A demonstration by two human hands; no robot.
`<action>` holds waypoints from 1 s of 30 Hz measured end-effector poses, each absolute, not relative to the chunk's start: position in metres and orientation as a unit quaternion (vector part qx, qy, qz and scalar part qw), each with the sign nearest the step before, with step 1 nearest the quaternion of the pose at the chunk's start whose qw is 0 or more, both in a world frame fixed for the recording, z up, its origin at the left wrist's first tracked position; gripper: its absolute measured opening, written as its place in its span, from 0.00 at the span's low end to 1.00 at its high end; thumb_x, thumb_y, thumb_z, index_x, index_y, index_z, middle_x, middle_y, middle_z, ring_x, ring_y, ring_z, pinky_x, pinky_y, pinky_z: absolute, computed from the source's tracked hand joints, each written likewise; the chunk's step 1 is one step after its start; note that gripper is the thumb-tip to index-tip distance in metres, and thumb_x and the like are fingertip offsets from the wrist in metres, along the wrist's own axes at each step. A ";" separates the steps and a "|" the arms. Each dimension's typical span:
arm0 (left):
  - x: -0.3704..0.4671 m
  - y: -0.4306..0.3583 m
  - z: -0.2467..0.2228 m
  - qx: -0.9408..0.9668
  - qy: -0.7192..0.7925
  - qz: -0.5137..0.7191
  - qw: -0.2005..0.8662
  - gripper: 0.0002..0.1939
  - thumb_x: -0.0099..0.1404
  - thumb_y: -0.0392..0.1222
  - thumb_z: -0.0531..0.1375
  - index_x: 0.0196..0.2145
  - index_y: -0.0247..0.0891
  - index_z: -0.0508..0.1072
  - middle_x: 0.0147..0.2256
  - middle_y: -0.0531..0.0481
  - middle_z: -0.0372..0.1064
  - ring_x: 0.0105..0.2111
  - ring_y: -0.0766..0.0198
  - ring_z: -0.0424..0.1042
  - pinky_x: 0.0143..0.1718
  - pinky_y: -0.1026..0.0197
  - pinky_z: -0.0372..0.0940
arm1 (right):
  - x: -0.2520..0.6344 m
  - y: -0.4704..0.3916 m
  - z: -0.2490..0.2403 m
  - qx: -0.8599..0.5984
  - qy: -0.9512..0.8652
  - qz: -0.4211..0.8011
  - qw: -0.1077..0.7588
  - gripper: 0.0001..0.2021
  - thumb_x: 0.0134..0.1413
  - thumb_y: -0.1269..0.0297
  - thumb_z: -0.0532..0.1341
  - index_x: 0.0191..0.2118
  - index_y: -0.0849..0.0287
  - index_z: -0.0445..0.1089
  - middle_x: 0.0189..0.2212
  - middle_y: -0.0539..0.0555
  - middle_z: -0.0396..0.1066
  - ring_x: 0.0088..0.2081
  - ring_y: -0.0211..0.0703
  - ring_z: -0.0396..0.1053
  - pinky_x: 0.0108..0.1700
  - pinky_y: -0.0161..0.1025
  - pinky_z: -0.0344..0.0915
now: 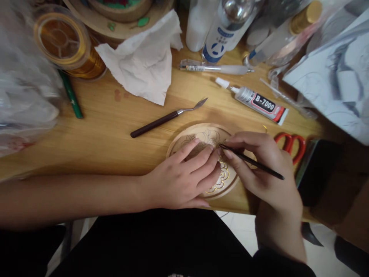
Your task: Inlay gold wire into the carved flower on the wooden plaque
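Observation:
A round wooden plate (173,148) lies near the table's front edge, with a flower design drawn on its face. Gold-coloured wire outlines (224,175) follow some petals at its lower right. Across the plate rests my left hand (184,175), fingers stretched out and covering much of the design. My right hand (263,165) pinches a thin dark pen-like tool (253,161), whose tip meets the plate beside my left fingertips. Whether the tip holds anything is too small to tell. Beyond the plate lies a palette knife (157,124) with a dark handle.
Red-handled scissors (298,148) and a dark box-like object (319,171) sit at the right. Farther back are a B-7000 glue tube (259,103), a pen (213,68), a bottle (221,34), crumpled tissue (144,57) and a gold wire spool (69,42). Plastic bags (25,84) lie left.

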State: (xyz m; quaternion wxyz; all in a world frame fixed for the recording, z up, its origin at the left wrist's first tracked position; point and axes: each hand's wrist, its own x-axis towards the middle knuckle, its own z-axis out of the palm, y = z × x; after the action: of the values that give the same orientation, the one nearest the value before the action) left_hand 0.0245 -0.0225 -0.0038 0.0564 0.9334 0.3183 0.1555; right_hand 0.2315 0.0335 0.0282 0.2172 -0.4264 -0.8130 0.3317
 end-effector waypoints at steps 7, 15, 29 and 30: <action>0.024 -0.022 -0.003 0.934 0.317 0.154 0.058 0.36 0.68 0.66 0.50 0.55 0.29 0.68 0.57 0.34 0.67 0.58 0.45 0.64 0.61 0.40 0.56 | 0.233 0.034 0.026 -0.425 -0.810 0.337 0.222 0.19 0.56 0.72 0.64 0.51 0.46 0.66 0.39 0.49 0.75 0.37 0.44 0.75 0.39 0.41 0.76; 0.025 -0.023 -0.003 0.932 0.319 0.155 0.069 0.36 0.67 0.66 0.51 0.55 0.29 0.68 0.58 0.33 0.66 0.58 0.45 0.64 0.61 0.40 0.56 | 0.231 0.032 0.028 -0.423 -0.825 0.307 0.213 0.16 0.57 0.71 0.64 0.49 0.46 0.68 0.37 0.49 0.76 0.37 0.45 0.76 0.38 0.41 0.76; 0.025 -0.023 -0.003 0.931 0.323 0.154 0.066 0.36 0.68 0.66 0.50 0.55 0.29 0.68 0.58 0.34 0.66 0.59 0.47 0.64 0.62 0.41 0.56 | 0.233 0.036 0.019 -0.446 -0.749 0.407 0.272 0.13 0.56 0.72 0.65 0.45 0.49 0.70 0.36 0.48 0.75 0.36 0.40 0.75 0.35 0.37 0.75; 0.025 -0.023 -0.003 0.932 0.323 0.154 0.064 0.35 0.68 0.65 0.50 0.55 0.29 0.68 0.58 0.34 0.66 0.59 0.47 0.64 0.62 0.41 0.56 | 0.234 0.037 0.018 -0.445 -0.740 0.421 0.279 0.13 0.55 0.72 0.65 0.45 0.50 0.70 0.36 0.48 0.75 0.35 0.39 0.75 0.35 0.35 0.75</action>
State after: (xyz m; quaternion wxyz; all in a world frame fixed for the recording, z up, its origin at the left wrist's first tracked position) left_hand 0.0246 -0.0231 -0.0030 0.0639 0.9315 0.3231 0.1542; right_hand 0.2338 0.0372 0.0176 0.2795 -0.4446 -0.7397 0.4208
